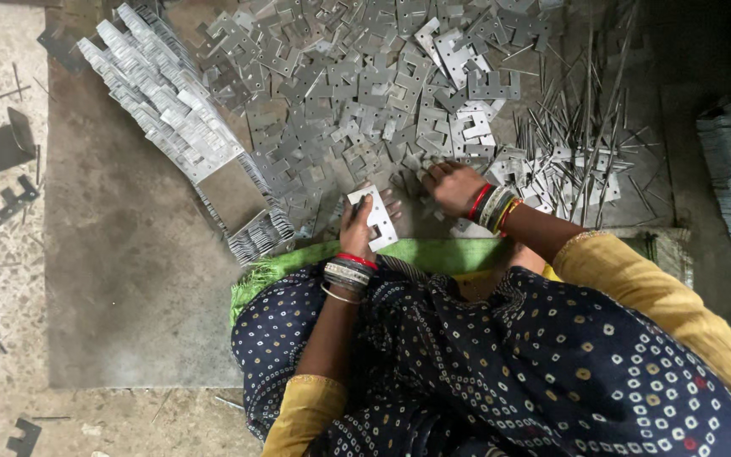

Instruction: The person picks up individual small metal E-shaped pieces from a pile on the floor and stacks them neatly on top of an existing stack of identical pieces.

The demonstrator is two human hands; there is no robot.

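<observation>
While my left hand (pixel 355 227) keeps a flat notched metal plate (pixel 376 217) pinched between thumb and fingers, held upright just above my lap, my right hand (pixel 453 184) lies palm down on the near edge of the loose heap of plates (pixel 357 93), fingers spread over the pieces. I cannot tell whether those fingers have closed on anything; they look half open, touching several plates at once.

What I judge most likely to go wrong is a cut. These stamped pieces have sharp corners and both hands are bare, so a plate sliding under the right palm could nick a fingertip. The held plate is gripped only along one edge, and a loose pinch could let it twist and drop onto the green cloth (pixel 433 252) below.

The thin metal rods (pixel 585 127) lie scattered to the right of the heap, near my right wrist, with its bangles (pixel 492 206). The bangles or a sleeve might snag a rod and drag it across the plates.

To the left, the stacked rows of plates (pixel 162 93) lean in a long fanned line beside the heap. A careless sweep of the left elbow might tip them and mix the sorted pieces back into the loose ones. Stray plates on the floor (pixel 10 199) at far left suggest how easily pieces wander off the mat.
</observation>
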